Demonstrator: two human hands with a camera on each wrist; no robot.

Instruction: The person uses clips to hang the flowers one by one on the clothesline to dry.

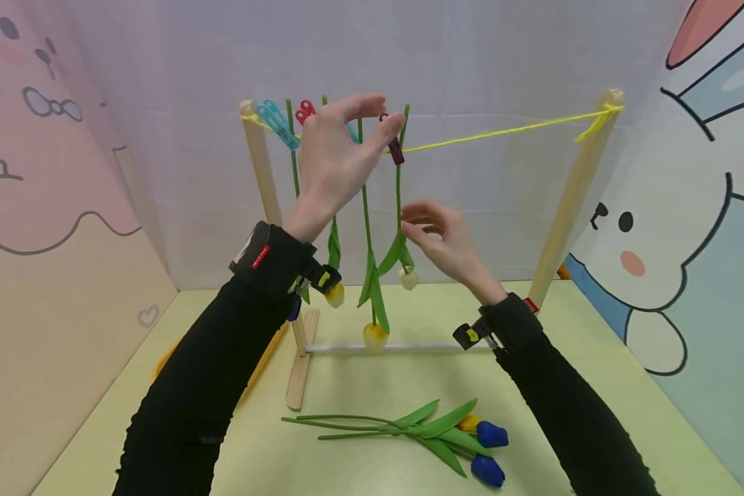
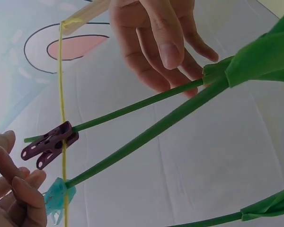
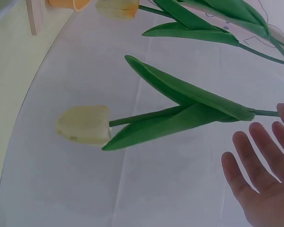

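Note:
My left hand is up at the yellow line, thumb and fingers loosely bent beside a dark maroon clothespin. A gap shows between them in the left wrist view. That clothespin clips the stem of a white tulip, which hangs upside down. My right hand is by this tulip's stem just above its leaves, fingers spread and relaxed, thumb tip close to the stem. Left of it a yellow-white tulip hangs from a teal clothespin. More tulips hang further left, partly hidden by my left arm.
Wooden posts hold the line at both ends. A light blue clothespin and a red one sit on its left part. Several tulips with blue and yellow heads lie on the table. An orange container stands at left.

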